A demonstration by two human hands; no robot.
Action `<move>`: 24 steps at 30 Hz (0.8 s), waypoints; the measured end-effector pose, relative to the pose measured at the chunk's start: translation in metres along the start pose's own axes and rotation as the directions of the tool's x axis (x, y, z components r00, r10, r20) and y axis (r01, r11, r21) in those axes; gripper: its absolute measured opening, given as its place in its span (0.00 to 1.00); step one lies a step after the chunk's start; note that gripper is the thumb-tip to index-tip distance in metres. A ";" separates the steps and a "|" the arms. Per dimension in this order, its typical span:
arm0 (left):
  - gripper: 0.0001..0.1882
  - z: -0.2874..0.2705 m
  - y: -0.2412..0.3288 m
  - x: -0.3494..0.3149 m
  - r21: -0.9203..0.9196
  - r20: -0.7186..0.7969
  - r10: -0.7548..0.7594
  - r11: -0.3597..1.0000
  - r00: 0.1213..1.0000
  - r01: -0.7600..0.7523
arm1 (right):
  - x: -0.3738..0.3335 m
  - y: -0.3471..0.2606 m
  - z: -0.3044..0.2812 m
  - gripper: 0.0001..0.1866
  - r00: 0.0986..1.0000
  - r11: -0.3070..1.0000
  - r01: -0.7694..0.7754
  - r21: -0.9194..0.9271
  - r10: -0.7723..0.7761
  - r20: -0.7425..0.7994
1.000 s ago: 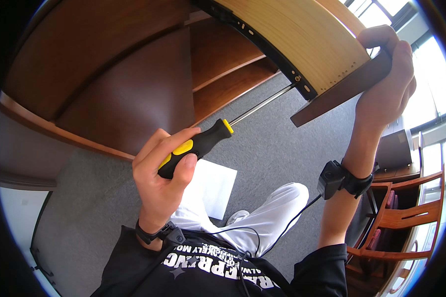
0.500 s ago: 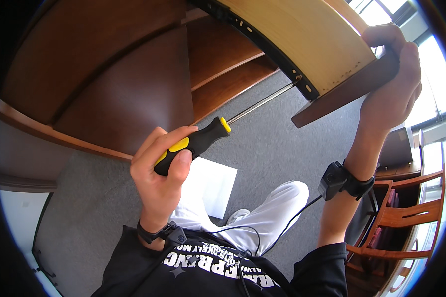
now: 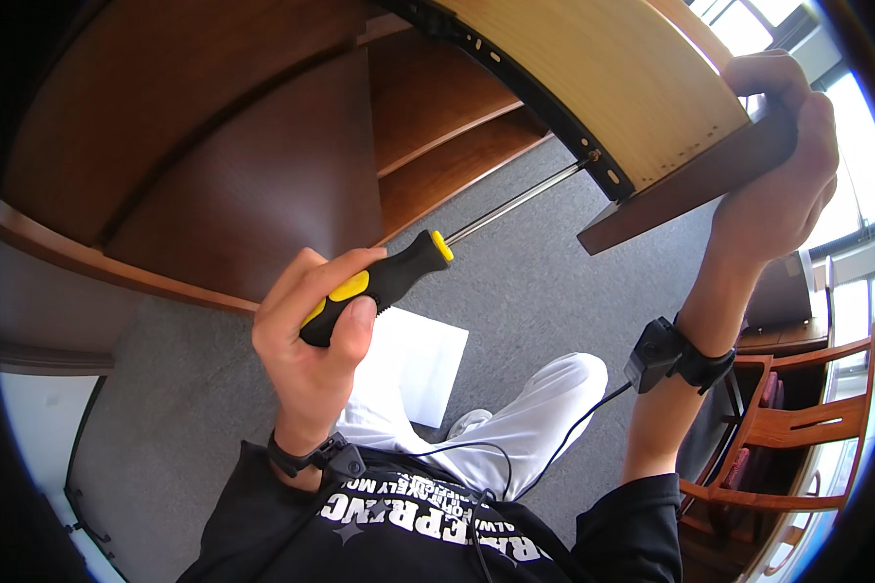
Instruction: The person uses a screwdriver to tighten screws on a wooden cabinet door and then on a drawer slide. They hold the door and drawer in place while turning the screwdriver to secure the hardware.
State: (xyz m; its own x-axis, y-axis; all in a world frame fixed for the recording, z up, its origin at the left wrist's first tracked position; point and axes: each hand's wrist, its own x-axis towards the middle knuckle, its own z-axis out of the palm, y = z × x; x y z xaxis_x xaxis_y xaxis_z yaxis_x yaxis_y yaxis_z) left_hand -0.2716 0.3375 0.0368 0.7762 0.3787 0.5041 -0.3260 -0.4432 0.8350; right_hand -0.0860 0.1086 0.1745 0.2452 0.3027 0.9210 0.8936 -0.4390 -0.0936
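Observation:
My left hand [image 3: 311, 330] is wrapped round the black and yellow handle of a screwdriver [image 3: 399, 272]. Its long metal shaft slants up to the right, and the tip meets a screw [image 3: 594, 155] in the black drawer slide [image 3: 544, 115]. That slide runs along the side of a pulled-out wooden drawer [image 3: 603, 68] with pale sides and a dark brown front [image 3: 685, 185]. My right hand [image 3: 778, 165] grips the far end of the drawer front, its fingers curled over the top edge.
Dark brown cabinet panels [image 3: 243, 165] stand at the left, with open shelving [image 3: 447, 107] beside them. A white sheet of paper [image 3: 423, 364] lies on the grey carpet [image 3: 515, 262] near my legs. Wooden chairs [image 3: 797, 428] stand at the right. Cables run from bands on my wrists.
The drawer end and my right hand have shifted slightly to the right. My left hand has barely moved, and the screwdriver tip stays at the screw.

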 end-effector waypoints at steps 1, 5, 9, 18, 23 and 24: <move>0.14 0.000 0.000 0.001 0.000 0.007 -0.002 1.000 1.000 0.002 | 0.000 0.000 0.000 0.26 1.000 1.000 0.001 0.011 -0.002 0.017; 0.15 0.001 0.004 0.001 0.029 0.001 0.002 1.000 1.000 -0.002 | -0.001 -0.002 -0.002 0.27 0.999 0.999 -0.034 -0.024 0.034 -0.006; 0.16 0.000 0.017 0.001 0.118 -0.024 0.048 0.992 0.999 -0.045 | -0.002 -0.003 0.000 0.28 0.998 0.996 -0.035 -0.084 0.031 -0.049; 0.22 -0.017 0.063 0.009 0.318 0.016 0.320 0.897 0.947 -0.308 | -0.005 -0.010 0.000 0.30 0.991 0.990 -0.126 -0.067 0.122 -0.057; 0.15 -0.019 0.072 0.013 0.293 0.025 0.250 0.924 0.968 -0.246 | -0.004 -0.015 0.002 0.32 0.987 0.989 -0.144 -0.029 0.142 -0.068; 0.14 -0.018 0.075 0.012 0.270 0.029 0.199 0.942 0.979 -0.200 | -0.004 -0.016 0.001 0.30 0.971 0.973 -0.229 -0.024 0.227 -0.077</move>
State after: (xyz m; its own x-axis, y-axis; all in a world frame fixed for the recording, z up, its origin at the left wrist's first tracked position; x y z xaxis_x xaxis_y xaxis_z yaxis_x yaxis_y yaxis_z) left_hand -0.2960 0.3232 0.1098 0.7110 0.2589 0.6538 -0.3166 -0.7123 0.6264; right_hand -0.1006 0.1157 0.1722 0.4119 0.1296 0.9020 0.8042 -0.5172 -0.2929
